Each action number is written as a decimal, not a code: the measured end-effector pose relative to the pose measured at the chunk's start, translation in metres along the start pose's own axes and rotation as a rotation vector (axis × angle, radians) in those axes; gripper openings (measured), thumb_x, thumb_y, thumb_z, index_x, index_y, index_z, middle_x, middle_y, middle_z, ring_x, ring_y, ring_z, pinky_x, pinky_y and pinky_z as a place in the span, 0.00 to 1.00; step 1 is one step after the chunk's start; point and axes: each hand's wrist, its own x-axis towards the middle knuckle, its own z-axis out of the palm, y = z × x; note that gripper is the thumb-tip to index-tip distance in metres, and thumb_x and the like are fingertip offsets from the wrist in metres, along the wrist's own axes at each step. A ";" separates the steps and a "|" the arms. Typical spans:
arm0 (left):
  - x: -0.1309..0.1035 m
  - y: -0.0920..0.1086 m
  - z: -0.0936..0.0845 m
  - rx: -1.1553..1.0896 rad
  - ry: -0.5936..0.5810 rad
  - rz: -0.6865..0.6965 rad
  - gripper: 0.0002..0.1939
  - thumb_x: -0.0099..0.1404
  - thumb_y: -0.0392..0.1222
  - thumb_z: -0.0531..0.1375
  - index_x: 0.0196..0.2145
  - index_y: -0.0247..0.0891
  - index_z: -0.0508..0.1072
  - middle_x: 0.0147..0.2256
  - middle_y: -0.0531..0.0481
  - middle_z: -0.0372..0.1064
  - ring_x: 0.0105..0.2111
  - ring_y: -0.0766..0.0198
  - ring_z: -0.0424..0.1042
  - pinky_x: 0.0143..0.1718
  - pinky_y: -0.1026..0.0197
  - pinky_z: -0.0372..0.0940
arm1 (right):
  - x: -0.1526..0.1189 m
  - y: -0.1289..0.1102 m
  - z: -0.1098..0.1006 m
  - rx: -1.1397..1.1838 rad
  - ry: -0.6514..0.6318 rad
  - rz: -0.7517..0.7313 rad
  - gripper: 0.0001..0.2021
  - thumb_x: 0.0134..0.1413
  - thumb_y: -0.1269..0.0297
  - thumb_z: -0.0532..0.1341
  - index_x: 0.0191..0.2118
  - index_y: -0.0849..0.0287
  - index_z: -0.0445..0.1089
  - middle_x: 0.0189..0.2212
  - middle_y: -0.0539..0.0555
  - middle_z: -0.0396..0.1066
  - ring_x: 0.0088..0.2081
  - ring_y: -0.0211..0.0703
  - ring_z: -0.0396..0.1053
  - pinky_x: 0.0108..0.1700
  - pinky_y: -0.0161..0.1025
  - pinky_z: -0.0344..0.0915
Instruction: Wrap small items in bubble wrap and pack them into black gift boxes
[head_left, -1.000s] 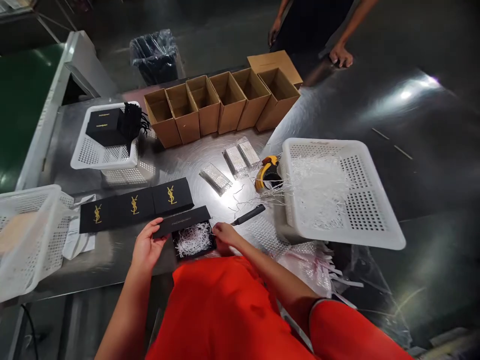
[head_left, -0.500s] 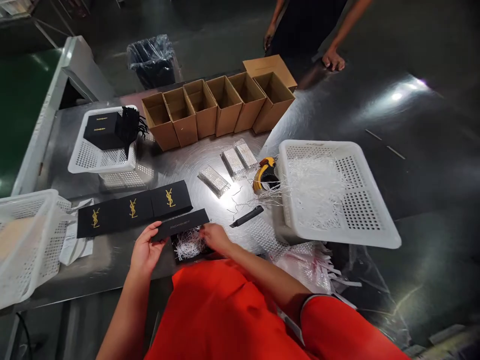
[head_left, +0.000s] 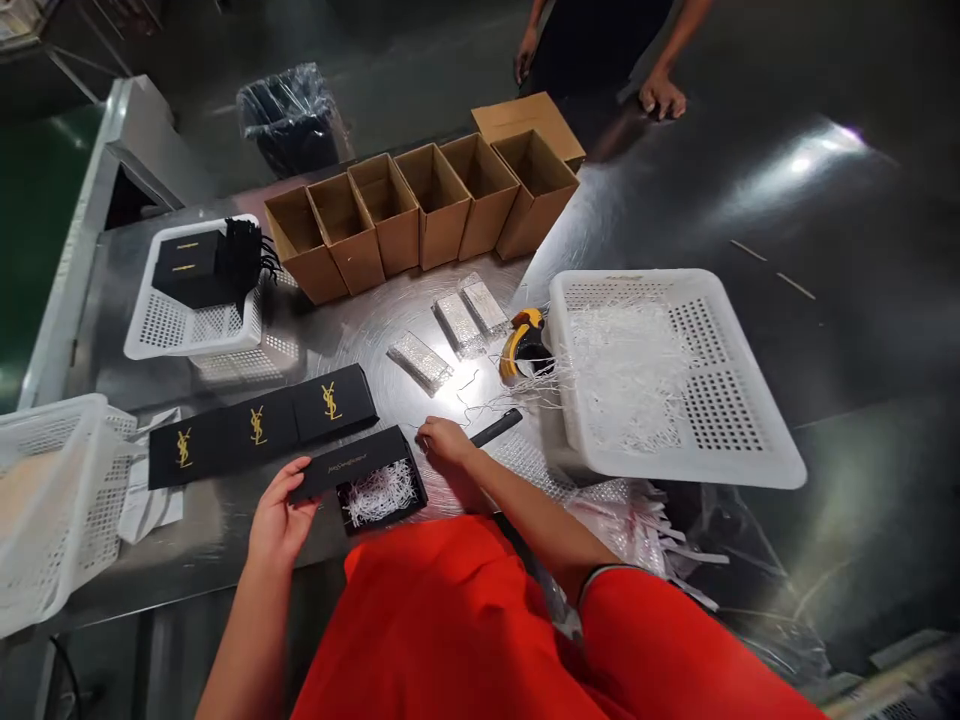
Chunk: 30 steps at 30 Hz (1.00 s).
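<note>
My left hand (head_left: 283, 510) grips the left end of a black box lid (head_left: 346, 464), thumb and fingers at its edge. The lid is tilted up at the far side of a black box (head_left: 418, 484); whether the two are joined cannot be seen. White shredded paper (head_left: 381, 492) fills the box. Just right of it, my right hand (head_left: 446, 441) is over the metal table with its fingers pinched together; what they hold, if anything, is too small to make out. A black cutter-like tool (head_left: 497, 428) lies beside that hand. Three closed black boxes (head_left: 256, 425) with gold logos stand in a row behind the lid.
Several open cardboard boxes (head_left: 382, 215) line the far side. Bubble-wrapped packets (head_left: 420, 362) and a yellow tape dispenser (head_left: 523, 345) lie mid-table. A white basket (head_left: 772, 440) of shreds stands right; other baskets (head_left: 180, 347) are left. A co-worker's hand (head_left: 663, 95) rests on the far table.
My right hand has left the paper-filled box and moved a little right, onto the table, uncovering the box's right end. My left hand still holds the lid.
</note>
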 end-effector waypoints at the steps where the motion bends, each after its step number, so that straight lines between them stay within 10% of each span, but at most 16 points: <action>1: -0.001 0.000 0.001 -0.006 0.003 -0.003 0.10 0.48 0.28 0.61 0.28 0.35 0.79 0.32 0.49 0.74 0.31 0.63 0.74 0.28 0.64 0.72 | -0.012 0.001 -0.001 0.011 0.022 0.007 0.12 0.60 0.74 0.57 0.42 0.58 0.78 0.40 0.56 0.74 0.43 0.43 0.71 0.43 0.34 0.63; 6: -0.003 0.004 0.011 -0.078 0.039 -0.042 0.09 0.52 0.29 0.59 0.29 0.35 0.78 0.31 0.48 0.74 0.30 0.64 0.74 0.28 0.63 0.72 | -0.053 -0.041 0.018 0.139 0.045 -0.150 0.13 0.59 0.76 0.58 0.44 0.59 0.77 0.40 0.56 0.75 0.42 0.42 0.72 0.44 0.34 0.64; 12: -0.008 0.011 0.019 -0.109 0.063 -0.089 0.08 0.57 0.30 0.57 0.30 0.33 0.77 0.28 0.45 0.74 0.27 0.64 0.73 0.27 0.62 0.71 | -0.036 -0.104 0.029 -0.075 -0.163 -0.322 0.16 0.52 0.78 0.61 0.44 0.56 0.77 0.52 0.58 0.73 0.44 0.46 0.73 0.41 0.36 0.66; 17: -0.009 0.009 0.016 -0.142 0.059 -0.106 0.09 0.58 0.29 0.57 0.31 0.32 0.77 0.28 0.45 0.75 0.27 0.64 0.74 0.27 0.62 0.72 | -0.023 -0.057 -0.020 -0.037 0.232 0.091 0.15 0.59 0.76 0.52 0.41 0.57 0.75 0.43 0.56 0.75 0.42 0.46 0.72 0.41 0.37 0.64; 20: -0.008 0.007 0.015 -0.159 0.050 -0.104 0.09 0.58 0.28 0.57 0.31 0.32 0.77 0.28 0.46 0.75 0.27 0.64 0.74 0.27 0.61 0.72 | 0.010 -0.025 -0.053 -0.028 0.468 0.233 0.16 0.59 0.76 0.53 0.50 0.62 0.70 0.54 0.62 0.69 0.51 0.49 0.68 0.48 0.40 0.63; 26: -0.009 0.008 0.017 -0.169 0.028 -0.108 0.06 0.54 0.30 0.61 0.30 0.33 0.78 0.28 0.45 0.76 0.26 0.64 0.74 0.27 0.62 0.71 | 0.097 -0.008 -0.078 -0.052 0.397 0.270 0.20 0.53 0.69 0.67 0.50 0.64 0.65 0.59 0.71 0.61 0.58 0.59 0.60 0.57 0.49 0.58; 30: -0.007 0.007 0.019 -0.206 -0.002 -0.116 0.07 0.56 0.33 0.60 0.30 0.34 0.79 0.27 0.45 0.75 0.25 0.64 0.73 0.28 0.61 0.71 | 0.099 0.008 -0.074 0.043 0.413 0.306 0.16 0.51 0.70 0.65 0.46 0.60 0.64 0.49 0.60 0.68 0.49 0.50 0.66 0.51 0.44 0.62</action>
